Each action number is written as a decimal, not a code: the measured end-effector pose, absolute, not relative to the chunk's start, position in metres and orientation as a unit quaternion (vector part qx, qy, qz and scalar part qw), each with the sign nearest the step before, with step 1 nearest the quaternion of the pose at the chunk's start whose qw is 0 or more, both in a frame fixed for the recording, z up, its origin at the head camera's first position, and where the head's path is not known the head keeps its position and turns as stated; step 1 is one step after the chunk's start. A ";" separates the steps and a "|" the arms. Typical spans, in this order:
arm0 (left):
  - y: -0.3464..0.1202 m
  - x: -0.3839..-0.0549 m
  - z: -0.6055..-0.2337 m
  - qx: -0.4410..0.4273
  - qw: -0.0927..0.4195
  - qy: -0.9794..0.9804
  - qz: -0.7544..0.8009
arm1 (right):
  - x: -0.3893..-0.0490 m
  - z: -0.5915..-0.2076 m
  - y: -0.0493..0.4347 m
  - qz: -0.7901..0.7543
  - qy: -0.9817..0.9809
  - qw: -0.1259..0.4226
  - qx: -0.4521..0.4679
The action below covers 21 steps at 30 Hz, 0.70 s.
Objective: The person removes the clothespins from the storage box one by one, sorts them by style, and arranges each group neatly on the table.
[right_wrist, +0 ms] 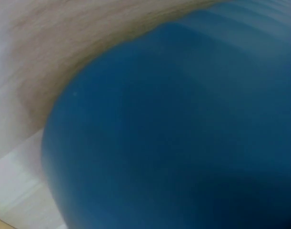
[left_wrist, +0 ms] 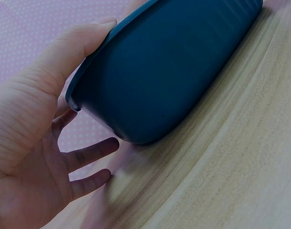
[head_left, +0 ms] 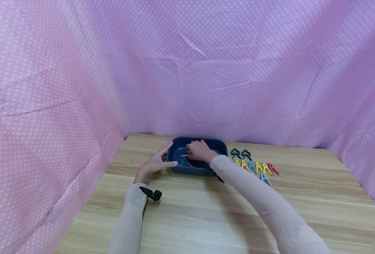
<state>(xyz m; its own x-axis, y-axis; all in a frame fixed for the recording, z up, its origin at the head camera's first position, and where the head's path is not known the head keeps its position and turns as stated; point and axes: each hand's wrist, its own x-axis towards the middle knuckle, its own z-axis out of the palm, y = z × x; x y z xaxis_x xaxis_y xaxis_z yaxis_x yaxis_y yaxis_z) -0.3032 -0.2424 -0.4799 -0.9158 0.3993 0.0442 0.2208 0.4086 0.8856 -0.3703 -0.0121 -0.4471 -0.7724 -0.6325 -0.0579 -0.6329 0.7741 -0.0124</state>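
Observation:
A dark blue plastic basin (head_left: 192, 170) stands on the wooden table. My left hand (head_left: 155, 163) spans its left end, the thumb on the rim and the fingers fairly straight; in the left wrist view, two lower fingers (left_wrist: 90, 155) of the left hand extend below the rim. My right hand (head_left: 200, 151) reaches down inside the basin with bent fingers. By its fingertips is a small pale sliver (head_left: 185, 155); whether they pinch it is unclear. A small red piece (head_left: 190, 165) lies on the basin floor. The right wrist view shows only the blurred basin wall (right_wrist: 174, 124).
Right of the basin lie two dark cloud-shaped clips (head_left: 246, 154), a row of yellow, blue and red clothespins (head_left: 259, 167) and a pale blue clothespin (head_left: 265, 179) nearer me. My right sleeve (head_left: 257, 190) passes close to them. A pink dotted curtain (head_left: 187, 77) surrounds the table.

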 end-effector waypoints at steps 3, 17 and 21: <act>-0.243 -0.303 -0.480 0.186 0.088 0.836 0.508 | -0.372 -0.448 -0.012 0.007 0.940 0.029 -0.339; -0.242 -0.303 -0.478 0.188 0.088 0.838 0.504 | -0.371 -0.446 -0.016 0.015 0.938 0.042 -0.343; -0.243 -0.304 -0.479 0.185 0.088 0.839 0.504 | -0.371 -0.446 -0.018 0.012 0.939 0.044 -0.341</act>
<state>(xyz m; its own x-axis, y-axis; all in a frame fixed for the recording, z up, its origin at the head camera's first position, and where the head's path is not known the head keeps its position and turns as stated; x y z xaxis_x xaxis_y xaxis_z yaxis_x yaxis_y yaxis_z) -0.3036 -0.2426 -0.4786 -0.9158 0.3997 0.0383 0.2214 0.4231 0.8786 -0.3713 -0.0175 -0.4457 -0.7636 -0.6391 -0.0918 -0.6413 0.7672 -0.0069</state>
